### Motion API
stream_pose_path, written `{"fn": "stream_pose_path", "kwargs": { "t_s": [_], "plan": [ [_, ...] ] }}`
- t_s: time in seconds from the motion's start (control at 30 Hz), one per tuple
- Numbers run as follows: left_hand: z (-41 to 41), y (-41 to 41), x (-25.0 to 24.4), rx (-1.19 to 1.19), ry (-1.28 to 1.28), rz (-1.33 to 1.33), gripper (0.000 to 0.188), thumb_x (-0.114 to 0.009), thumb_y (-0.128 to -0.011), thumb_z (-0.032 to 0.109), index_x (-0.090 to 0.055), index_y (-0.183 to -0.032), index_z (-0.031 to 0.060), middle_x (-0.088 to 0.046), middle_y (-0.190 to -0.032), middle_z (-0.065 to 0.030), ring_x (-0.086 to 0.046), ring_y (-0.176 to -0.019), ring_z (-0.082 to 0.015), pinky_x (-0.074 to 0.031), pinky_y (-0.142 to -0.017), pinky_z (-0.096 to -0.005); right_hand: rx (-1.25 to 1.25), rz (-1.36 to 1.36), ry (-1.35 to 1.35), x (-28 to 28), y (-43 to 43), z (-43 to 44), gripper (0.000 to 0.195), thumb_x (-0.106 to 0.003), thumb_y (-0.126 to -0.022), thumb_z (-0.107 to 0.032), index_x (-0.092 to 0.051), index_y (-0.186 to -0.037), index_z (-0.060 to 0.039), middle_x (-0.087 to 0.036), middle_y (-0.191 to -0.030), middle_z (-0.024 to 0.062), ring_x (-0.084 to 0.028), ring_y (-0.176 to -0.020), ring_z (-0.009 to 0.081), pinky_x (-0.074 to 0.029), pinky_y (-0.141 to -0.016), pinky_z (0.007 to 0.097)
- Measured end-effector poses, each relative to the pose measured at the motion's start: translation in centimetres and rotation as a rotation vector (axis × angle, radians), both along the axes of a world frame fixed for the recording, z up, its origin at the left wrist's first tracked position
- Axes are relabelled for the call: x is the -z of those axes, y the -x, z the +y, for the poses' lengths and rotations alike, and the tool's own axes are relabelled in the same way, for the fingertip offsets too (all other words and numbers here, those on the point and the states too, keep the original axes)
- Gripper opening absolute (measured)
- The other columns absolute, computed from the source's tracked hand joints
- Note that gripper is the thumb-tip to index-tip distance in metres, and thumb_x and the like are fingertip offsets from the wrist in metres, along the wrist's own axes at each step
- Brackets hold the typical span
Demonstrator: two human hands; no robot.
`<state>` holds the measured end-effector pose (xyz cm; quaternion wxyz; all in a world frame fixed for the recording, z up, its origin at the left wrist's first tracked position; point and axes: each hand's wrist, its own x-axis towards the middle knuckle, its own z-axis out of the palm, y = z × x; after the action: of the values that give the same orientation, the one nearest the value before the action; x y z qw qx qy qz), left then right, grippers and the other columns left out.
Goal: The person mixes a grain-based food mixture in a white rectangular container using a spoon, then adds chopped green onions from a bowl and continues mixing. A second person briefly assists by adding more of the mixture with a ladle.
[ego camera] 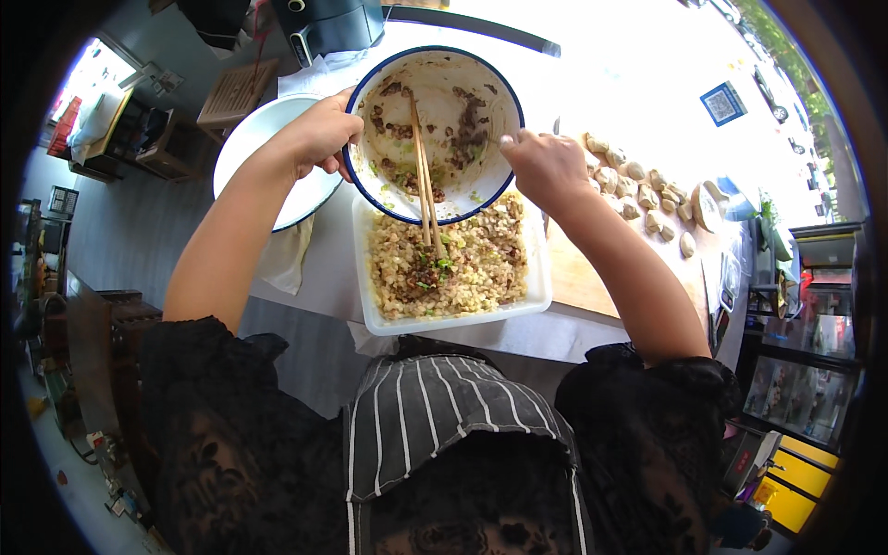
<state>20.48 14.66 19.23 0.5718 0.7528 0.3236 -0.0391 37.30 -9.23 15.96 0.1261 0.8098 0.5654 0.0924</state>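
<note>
A white enamel bowl with a blue rim [388, 69] is tilted over a white plastic tub [454, 325]. My left hand [322, 135] grips the bowl's left rim. My right hand [544, 163] is closed at the bowl's right side, around something mostly hidden that reaches into the bowl and looks blurred. Dark minced bits and chopped green onion cling to the bowl's inside. A pair of wooden chopsticks [422, 166] lies across the bowl, with the lower ends over the chopped filling [479, 270] in the tub. Dark mince and green bits sit on the filling beside those ends.
Left of the bowl stands a large white basin [253, 149] over a cloth [288, 260]. Several dough pieces [649, 198] lie on a wooden board [583, 277] at the right. A dark appliance [333, 24] stands at the back. The table's front edge runs close to my apron.
</note>
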Motion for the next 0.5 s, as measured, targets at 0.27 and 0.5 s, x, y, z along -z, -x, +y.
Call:
{"fn": "stream_pose_path", "kwargs": {
  "t_s": [0.27,0.5],
  "plan": [
    [1.5,-1.0,0.0,0.032,-0.019,0.026,0.069,-0.042,-0.074,0.001,-0.037,-0.142,0.0071,-0.064,-0.086,-0.0172,-0.063,-0.045,-0.0197,-0.04,-0.03,-0.022,-0.02,0.304,0.019,-0.6,0.8,-2.9,0.029,-0.057,-0.088,-0.012,-0.073,-0.109,-0.0255,-0.066,-0.084,0.0019,-0.068,-0.083,0.0232,-0.052,-0.067,0.037],
    [1.9,-1.6,0.0,0.099,-0.079,0.093,0.071,-0.043,-0.074,0.002,-0.034,-0.145,0.0057,-0.063,-0.079,-0.0115,-0.063,-0.045,-0.0167,-0.037,-0.029,-0.0198,-0.134,0.342,-0.156,-3.6,0.6,-7.3,0.023,-0.062,-0.09,-0.016,-0.074,-0.107,-0.0258,-0.058,-0.07,0.0009,-0.061,-0.064,0.0207,-0.046,-0.054,0.037]
  ]
}}
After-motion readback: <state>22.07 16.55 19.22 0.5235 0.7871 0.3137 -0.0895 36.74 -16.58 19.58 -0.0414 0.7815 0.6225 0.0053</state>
